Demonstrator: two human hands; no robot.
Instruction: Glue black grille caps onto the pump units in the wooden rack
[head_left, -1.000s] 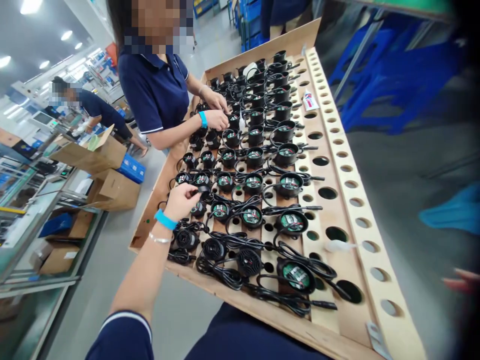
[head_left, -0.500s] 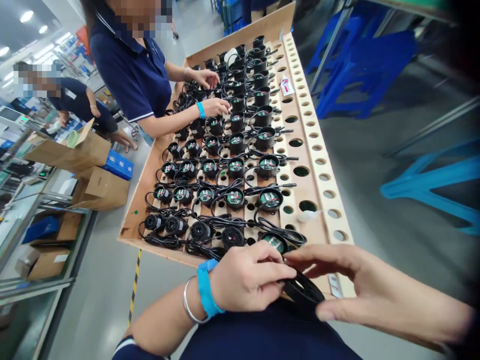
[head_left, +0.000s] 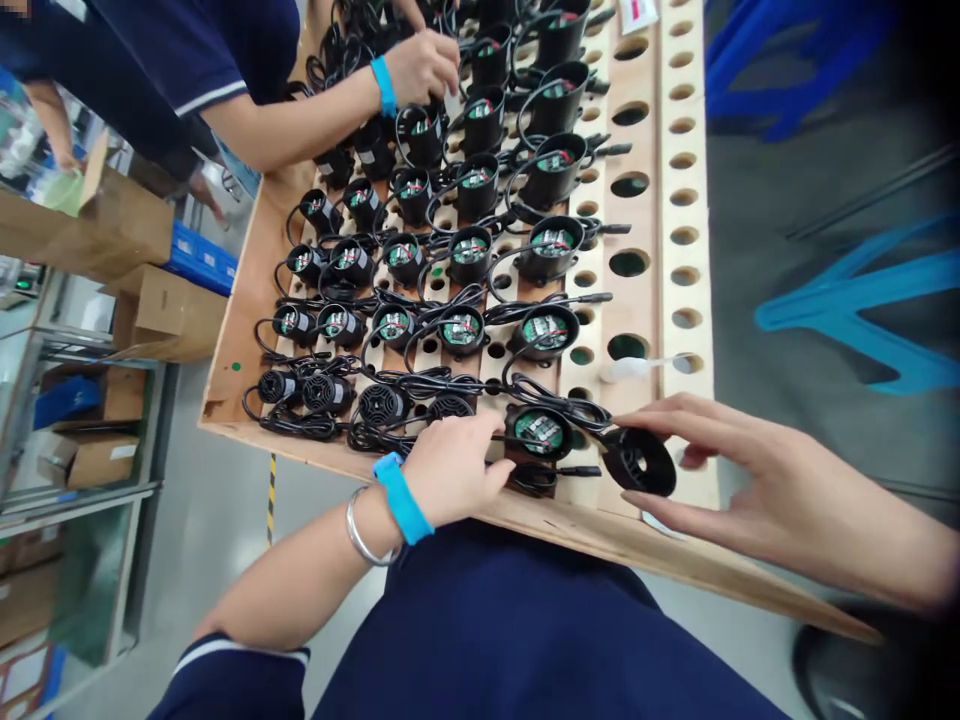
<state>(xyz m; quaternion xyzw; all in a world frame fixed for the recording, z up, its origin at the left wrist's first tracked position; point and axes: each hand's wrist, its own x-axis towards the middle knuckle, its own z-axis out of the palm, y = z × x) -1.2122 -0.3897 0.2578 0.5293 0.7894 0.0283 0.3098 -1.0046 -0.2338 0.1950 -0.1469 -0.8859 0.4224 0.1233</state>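
Observation:
My right hand (head_left: 720, 470) grips a round black cover (head_left: 656, 465), its hollow side facing up, thumb below and fingers above. Just left of it, an uncovered black housing (head_left: 564, 440) with a green circuit board (head_left: 538, 432) inside stands in the wooden rack (head_left: 360, 490). At that housing's left side is my left hand (head_left: 450, 465), thumb and fingers apart; whether the fingertips touch it I cannot tell. Slatted round covers sit on several housings in the nearest row, such as the one (head_left: 381, 405) left of my left hand. Black cables (head_left: 555, 400) lie coiled among the rows.
Across the rack, a co-worker's hand (head_left: 427, 68) reaches among open housings. A white nozzle-like piece (head_left: 630, 370) lies on the right-hand slats. Blue stools (head_left: 847, 300) stand beyond the right edge; cardboard boxes (head_left: 161, 320) are at left.
My hands have separated: the left has let go of the cover and moved left to the housing, while the right has carried the cover over the rack. My view has tilted down and closer.

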